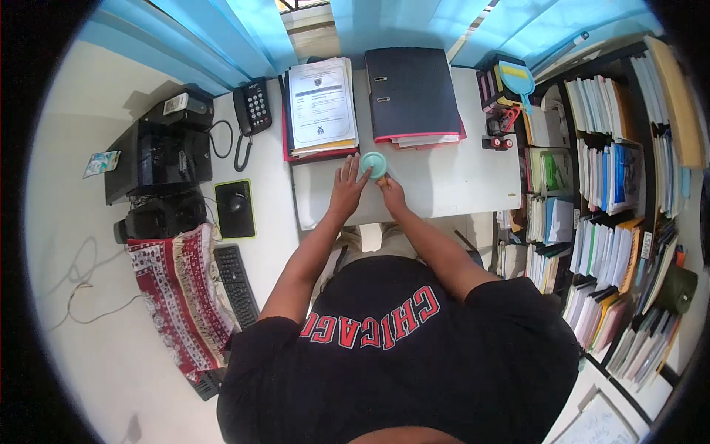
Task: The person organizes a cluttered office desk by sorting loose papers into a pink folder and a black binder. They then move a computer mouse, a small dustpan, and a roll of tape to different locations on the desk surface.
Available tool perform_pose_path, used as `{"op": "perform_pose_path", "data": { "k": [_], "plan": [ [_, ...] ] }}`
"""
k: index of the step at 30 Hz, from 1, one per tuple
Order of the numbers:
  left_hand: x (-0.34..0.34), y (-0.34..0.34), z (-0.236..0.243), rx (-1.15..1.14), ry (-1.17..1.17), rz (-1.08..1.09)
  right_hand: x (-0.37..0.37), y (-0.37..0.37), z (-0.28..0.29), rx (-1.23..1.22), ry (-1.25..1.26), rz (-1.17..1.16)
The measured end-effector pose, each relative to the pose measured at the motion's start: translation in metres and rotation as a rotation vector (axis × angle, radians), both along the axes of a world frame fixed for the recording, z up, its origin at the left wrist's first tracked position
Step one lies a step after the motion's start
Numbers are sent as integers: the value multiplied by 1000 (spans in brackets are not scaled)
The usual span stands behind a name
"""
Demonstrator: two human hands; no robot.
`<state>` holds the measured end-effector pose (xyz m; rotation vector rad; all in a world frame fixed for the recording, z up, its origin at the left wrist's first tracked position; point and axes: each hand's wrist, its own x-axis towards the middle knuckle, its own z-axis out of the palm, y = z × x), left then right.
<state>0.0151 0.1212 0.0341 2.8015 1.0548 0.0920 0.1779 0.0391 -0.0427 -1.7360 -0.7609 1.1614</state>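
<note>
A small round mint-green object (375, 164), like a lid with a raised ring, is at the near side of the white desk, just in front of two stacks of files. My left hand (346, 188) is on its left, fingers stretched out and the innermost digit touching its face. Closed at its lower right edge is my right hand (393, 195), beside a small tan-yellow part whose kind I cannot make out. The underside of the round object is hidden.
Behind my hands are a paper-topped folder stack (321, 103) and a black binder (414, 92). To the left are a telephone (253, 106), mouse (237, 203), keyboard (235, 277) and red patterned cloth (181, 296). Shelves of files (603, 177) stand right, near a stamp holder (498, 143).
</note>
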Motion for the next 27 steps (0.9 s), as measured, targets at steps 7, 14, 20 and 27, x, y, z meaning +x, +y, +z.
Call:
{"op": "perform_pose_path", "data": {
  "k": [7, 14, 20, 27],
  "plan": [
    [12, 2, 3, -23, 37, 36, 28, 15, 11, -109, -103, 189],
    [15, -13, 21, -77, -2, 164, 26, 8, 44, 64, -872, 203],
    [-36, -75, 25, -81, -105, 413, 5, 3, 88, 280, -1128, 728],
    [-137, -167, 50, 50, -114, 763, -79, -19, 111, 549, -1097, 1064]
  ]
}}
